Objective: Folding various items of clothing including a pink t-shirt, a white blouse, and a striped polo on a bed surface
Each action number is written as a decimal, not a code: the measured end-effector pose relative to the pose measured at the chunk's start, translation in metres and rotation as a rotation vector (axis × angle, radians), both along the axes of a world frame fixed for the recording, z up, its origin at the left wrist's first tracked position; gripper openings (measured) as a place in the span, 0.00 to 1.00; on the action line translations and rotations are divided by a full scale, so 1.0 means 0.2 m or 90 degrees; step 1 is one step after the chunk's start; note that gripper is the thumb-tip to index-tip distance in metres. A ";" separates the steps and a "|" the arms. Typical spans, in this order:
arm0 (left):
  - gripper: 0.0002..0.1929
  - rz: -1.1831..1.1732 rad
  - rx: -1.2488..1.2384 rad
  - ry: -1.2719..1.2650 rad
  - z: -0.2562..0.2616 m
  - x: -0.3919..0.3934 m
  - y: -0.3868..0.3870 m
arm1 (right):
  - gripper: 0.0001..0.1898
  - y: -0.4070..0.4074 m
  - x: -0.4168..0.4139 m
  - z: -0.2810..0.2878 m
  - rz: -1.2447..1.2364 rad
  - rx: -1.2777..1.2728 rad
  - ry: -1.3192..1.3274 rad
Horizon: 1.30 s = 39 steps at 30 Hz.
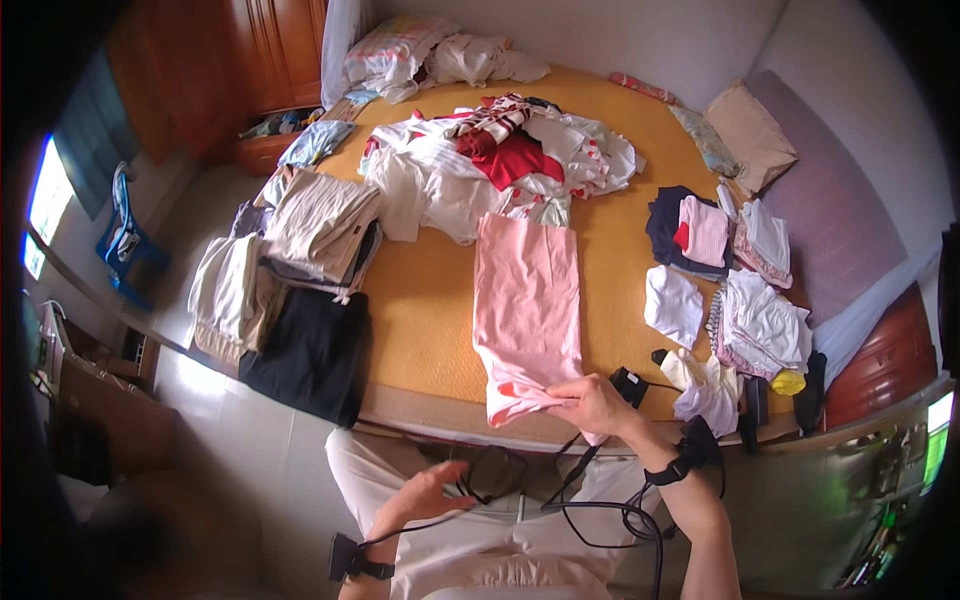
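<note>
A long pink fabric garment (529, 292) lies lengthwise on the yellow woven mat (420, 315), its far end touching a heap of mixed clothes (450, 176). My right hand (592, 401) grips its near end between thumb and fingers, at the bed's front edge, where the cloth bunches and shows a brighter pink patch. My left hand (431, 491) is held over my lap, fingers apart and holding nothing. Both wrists wear black straps with small devices and black cables.
Folded beige trousers (322, 217), folded black cloth (311, 360) and light garments (229, 292) are stacked on the left. On the right are folded white clothes (761, 307), a navy pile (671, 225), dark socks (810, 390) and a black device (628, 385). Pillows (750, 139) lie further back.
</note>
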<state>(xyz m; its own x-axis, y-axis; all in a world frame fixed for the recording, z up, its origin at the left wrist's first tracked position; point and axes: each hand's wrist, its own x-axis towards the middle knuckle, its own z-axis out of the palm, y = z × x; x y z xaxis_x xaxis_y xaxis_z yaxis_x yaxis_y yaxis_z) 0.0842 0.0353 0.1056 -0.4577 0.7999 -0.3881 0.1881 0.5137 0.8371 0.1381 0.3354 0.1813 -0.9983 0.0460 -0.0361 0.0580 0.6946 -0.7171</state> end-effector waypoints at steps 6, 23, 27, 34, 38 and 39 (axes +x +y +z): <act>0.43 0.120 0.100 0.233 -0.01 0.03 0.14 | 0.11 -0.11 0.10 -0.03 0.060 0.069 0.046; 0.15 -0.074 0.177 0.175 -0.18 -0.12 0.27 | 0.07 -0.02 0.50 -0.44 -0.077 0.299 -0.021; 0.15 0.052 0.279 0.024 -0.22 -0.24 0.32 | 0.07 0.21 0.33 -0.31 -0.111 -0.121 -0.083; 0.15 0.356 0.258 -0.347 -0.42 -0.59 0.70 | 0.25 0.52 -0.07 -0.51 -0.480 -0.318 0.019; 0.14 0.328 0.117 -0.237 -0.73 -0.66 0.61 | 0.23 0.29 -0.03 -0.82 -0.493 -0.362 -0.125; 0.14 0.332 0.147 -0.219 -0.70 -0.63 0.64 | 0.22 0.29 0.00 -0.83 -0.494 -0.294 -0.095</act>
<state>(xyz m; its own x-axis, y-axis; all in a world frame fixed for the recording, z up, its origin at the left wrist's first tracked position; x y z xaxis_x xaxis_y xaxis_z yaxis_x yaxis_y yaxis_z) -0.0413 0.1635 -0.0353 -0.6879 0.5874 -0.4264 -0.3337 0.2658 0.9044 0.1386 0.3940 0.0163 -0.6768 0.6511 -0.3435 0.5029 0.0682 -0.8616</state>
